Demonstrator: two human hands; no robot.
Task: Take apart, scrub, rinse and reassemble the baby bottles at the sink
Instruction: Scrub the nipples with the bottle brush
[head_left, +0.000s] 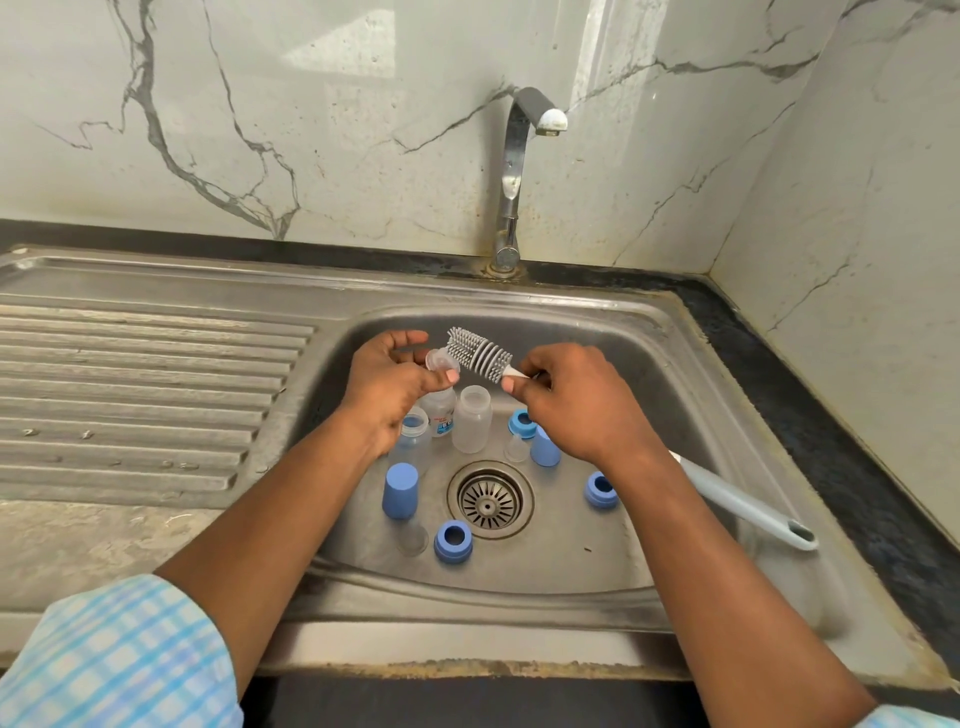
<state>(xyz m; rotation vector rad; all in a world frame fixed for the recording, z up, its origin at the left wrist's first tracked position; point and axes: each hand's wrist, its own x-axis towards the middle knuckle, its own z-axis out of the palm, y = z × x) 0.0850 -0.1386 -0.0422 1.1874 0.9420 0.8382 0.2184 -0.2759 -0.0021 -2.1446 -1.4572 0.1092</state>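
Nearest the viewer, a checked blue sleeve (114, 654) covers the left upper arm, and both bare forearms reach out over the steel sink (597, 587). On the basin floor below the wrists lie loose bottle parts: a blue collar ring (453, 540) beside the drain (490, 500), a clear teat (412, 538) just left of that ring, a blue cap (400, 490) standing upright, and another blue ring (601, 488) to the right. Under the hands stand three clear bottles (471, 419), open-topped and close together. The left hand (387, 387) has its fingers (447, 376) closed around a small clear teat piece (439, 359). The right hand (576, 402) pinches the neck of a grey silicone bottle brush (478, 355), whose bristled head touches that teat just beyond the left fingertips; its long handle (748, 506) trails behind the right wrist. Farther off rises the tap (514, 171), dry, against the marble wall (311, 130).
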